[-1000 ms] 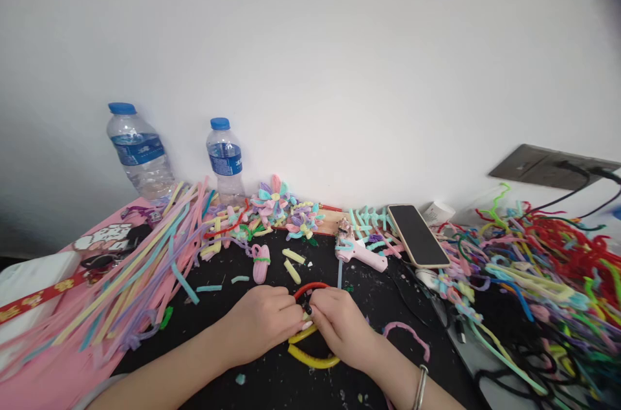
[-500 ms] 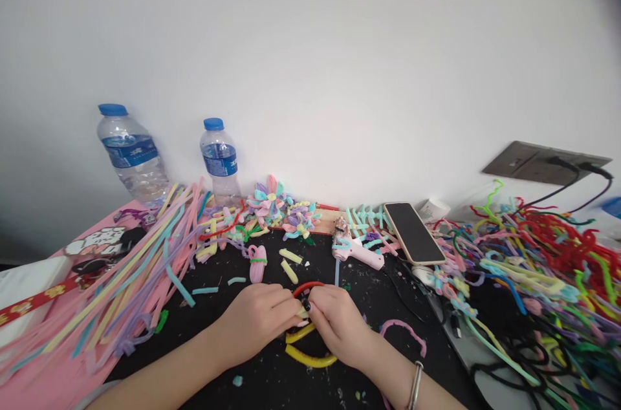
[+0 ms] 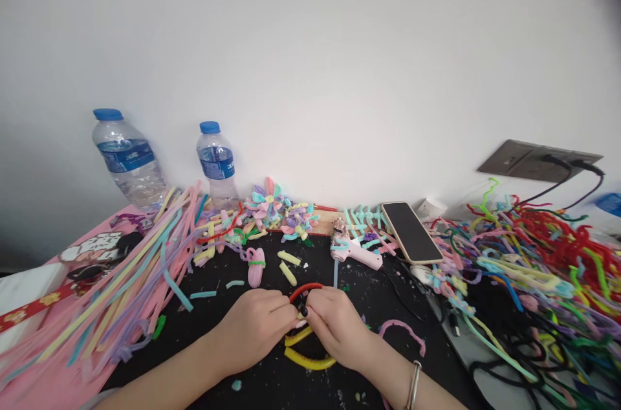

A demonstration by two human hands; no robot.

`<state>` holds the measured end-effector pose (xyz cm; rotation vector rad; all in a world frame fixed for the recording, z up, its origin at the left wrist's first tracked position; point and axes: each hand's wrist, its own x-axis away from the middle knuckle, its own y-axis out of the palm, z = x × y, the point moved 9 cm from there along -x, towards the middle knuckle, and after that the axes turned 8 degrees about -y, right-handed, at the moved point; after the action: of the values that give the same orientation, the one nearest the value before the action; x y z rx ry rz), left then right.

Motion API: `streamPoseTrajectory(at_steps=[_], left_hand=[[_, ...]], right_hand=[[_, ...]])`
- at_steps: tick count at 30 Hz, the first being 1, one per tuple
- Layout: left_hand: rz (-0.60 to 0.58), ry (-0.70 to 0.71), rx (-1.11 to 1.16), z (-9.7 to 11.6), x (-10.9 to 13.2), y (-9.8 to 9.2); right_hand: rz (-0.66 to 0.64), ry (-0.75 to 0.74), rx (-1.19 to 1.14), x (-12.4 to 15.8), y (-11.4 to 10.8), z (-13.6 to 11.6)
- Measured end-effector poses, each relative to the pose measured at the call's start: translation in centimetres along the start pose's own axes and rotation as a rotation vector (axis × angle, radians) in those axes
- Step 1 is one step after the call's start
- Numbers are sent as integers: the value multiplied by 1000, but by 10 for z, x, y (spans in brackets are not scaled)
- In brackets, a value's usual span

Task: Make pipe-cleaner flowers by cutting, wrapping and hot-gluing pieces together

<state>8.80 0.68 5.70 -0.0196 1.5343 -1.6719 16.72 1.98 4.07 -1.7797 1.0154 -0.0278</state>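
Note:
My left hand (image 3: 259, 324) and my right hand (image 3: 337, 324) meet at the middle of the black work surface, fingertips pinched together. Between them shows a sliver of something small and pale yellow, mostly covered by the fingers. A red curved piece (image 3: 305, 290) arches just beyond the fingertips. Closer to me, under the hands, lie yellow curved pieces (image 3: 310, 359), partly hidden; whether they join the red one I cannot tell. Short pale yellow pipe cleaner pieces (image 3: 288, 272) and a pink folded pipe cleaner bundle (image 3: 255, 273) with a green tie lie just beyond my hands.
Long pastel pipe cleaners (image 3: 130, 274) spread at left, near two plastic bottles (image 3: 217, 167). Pipe cleaner flowers (image 3: 266, 203) stand by the wall. A pale pink glue gun (image 3: 356, 253), a phone (image 3: 412, 233) and a tangled multicoloured pipe cleaner heap (image 3: 543, 268) are at right.
The view has shifted slightly. Both hands stay together in the same pinch, and less of the pale yellow bit shows between the fingertips.

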Motion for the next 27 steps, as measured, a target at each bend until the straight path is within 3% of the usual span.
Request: streamPoseTrajectory(at_steps=[16, 27], left_hand=[[-44, -239, 316, -23, 2, -1], [-46, -344, 326, -33, 2, 1]], right_hand=[[61, 84, -4, 2, -6, 6], [103, 114, 54, 1, -10, 7]])
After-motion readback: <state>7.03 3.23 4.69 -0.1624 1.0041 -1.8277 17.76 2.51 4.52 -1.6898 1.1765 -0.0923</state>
